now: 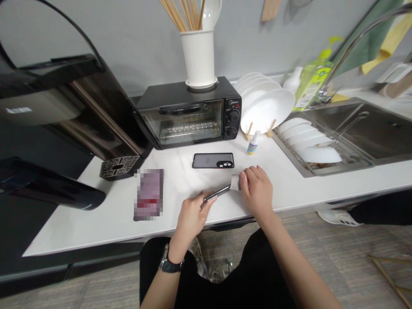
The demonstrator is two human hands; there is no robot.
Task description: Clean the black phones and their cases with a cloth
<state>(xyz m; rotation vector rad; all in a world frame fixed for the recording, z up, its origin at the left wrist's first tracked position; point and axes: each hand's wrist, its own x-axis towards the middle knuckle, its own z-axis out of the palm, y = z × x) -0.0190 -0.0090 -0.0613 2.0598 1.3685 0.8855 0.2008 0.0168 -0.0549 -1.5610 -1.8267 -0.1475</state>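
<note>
My left hand (192,214) grips one end of a dark smartphone (217,193), which is tilted edge-on above the white counter. Pinched in my right hand (257,191) is a small light-grey cloth (234,182) that touches the phone's other end. Behind the phone lies a phone case (207,160) with a black rim and camera cut-outs, flat on the counter. A small white spray bottle (253,143) with a coloured label stands upright beyond my right hand. To the left a blurred-out, purplish rectangular item (149,194) rests on the counter.
A black toaster oven (189,116) carries a white utensil holder (199,56). White plates (267,107) stand in a rack beside it. Bowls (309,139) sit by the sink (383,128) at right. A black drinks machine (80,103) stands at left. Another person's shoe (337,218) shows at right.
</note>
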